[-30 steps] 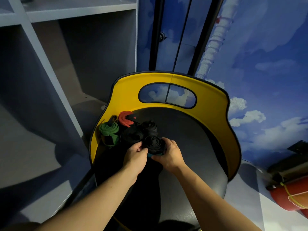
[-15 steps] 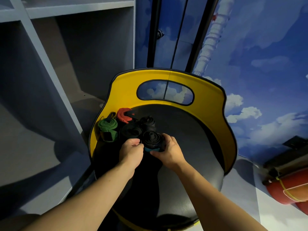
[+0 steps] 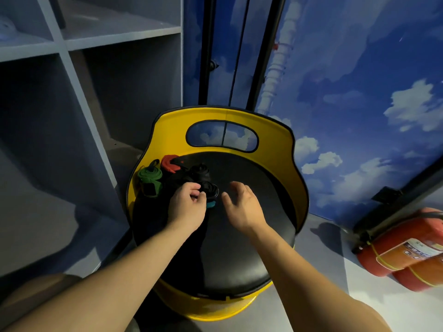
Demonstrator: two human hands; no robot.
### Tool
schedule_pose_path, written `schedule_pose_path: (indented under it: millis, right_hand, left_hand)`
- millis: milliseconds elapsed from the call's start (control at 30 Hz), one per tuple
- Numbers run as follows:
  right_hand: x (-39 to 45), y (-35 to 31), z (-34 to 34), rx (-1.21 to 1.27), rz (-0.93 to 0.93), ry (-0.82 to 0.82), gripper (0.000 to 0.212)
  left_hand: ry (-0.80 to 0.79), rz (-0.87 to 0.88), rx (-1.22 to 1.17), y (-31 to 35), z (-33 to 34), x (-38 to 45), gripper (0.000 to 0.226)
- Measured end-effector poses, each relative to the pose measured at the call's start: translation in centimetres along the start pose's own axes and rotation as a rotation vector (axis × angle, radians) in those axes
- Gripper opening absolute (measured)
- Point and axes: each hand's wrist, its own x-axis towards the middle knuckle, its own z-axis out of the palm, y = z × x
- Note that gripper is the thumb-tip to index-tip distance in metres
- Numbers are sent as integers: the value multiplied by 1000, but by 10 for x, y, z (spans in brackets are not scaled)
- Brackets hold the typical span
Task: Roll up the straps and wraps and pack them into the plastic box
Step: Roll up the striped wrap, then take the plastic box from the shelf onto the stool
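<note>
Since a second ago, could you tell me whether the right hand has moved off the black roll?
Yes. The right hand has let go of the black roll and drawn back to the right over the black seat, open, while the left hand holds the roll.

I see a grey shelving unit (image 3: 100,75) with open compartments at left. A wall mural (image 3: 359,80) of blue sky and white clouds fills the right side. Black vertical poles (image 3: 205,51) stand in the corner between them. Two red fire extinguishers (image 3: 407,250) lie on the pale floor (image 3: 323,267) at right. Lighting is dim.
</note>
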Motion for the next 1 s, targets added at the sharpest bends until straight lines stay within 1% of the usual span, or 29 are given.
schedule_pose_path:
  millis: [67,133,233,333,500,633,833,1000]
  right_hand:
    - [-14,-8,-17,-39,-54,42,52]
    - [-26,-17,-35,-79,-111,80,53]
    - [-42,-31,-65,-133,-153,126,56]
    - [-59,-46,-96,-181,-176,151,59]
    - [-77,-71,-141,-293,-252,213,62]
    - [-84,-103,-170,-301,-300,236,65]
    - [-90,-154,-197,-275,-376,243,64]
    - [-85,-200,-206,-250,-446,219,64]
  left_hand:
    - [-21,175,149,9,-9,-11,32]
    - [-56,288,286,22,-21,-19,45]
    - [-101,390,437,46,-40,-32,58]
    - [-100,477,514,73,-56,-48,65]
    - [-39,571,590,112,-88,-75,70]
    - [14,613,614,137,-122,-85,68]
    - [119,641,639,169,-178,-87,63]
    - [224,623,661,185,-229,-87,62]
